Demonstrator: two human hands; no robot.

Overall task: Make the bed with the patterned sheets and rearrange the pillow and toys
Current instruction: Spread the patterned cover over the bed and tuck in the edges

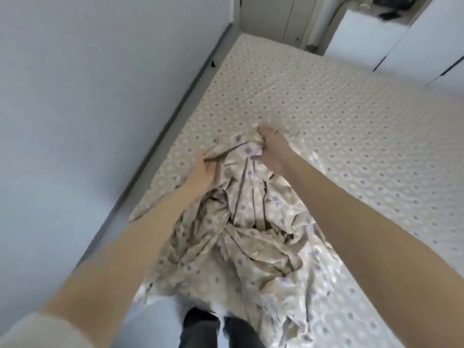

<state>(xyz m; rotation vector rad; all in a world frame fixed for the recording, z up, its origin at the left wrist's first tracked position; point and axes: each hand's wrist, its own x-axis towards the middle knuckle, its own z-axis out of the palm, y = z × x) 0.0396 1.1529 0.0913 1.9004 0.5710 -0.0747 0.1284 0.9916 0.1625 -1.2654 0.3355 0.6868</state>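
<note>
The loose patterned sheet [251, 234] lies bunched on the near end of the bed [326, 101]. Our left hand [204, 169] and our right hand [272, 149] both grip its upper folds, quite near to each other. Below them the cloth is twisted. If we pull now, it may open crooked, or one side may slide toward the wall [75, 96] on the left.

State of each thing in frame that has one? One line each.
crumpled sheet: bunched in a heap on the bottom sheet, not spread.
bottom sheet: spread flat, lightly creased.
left hand: grips the crumpled sheet's edge.
right hand: grips the crumpled sheet's top fold.
</note>
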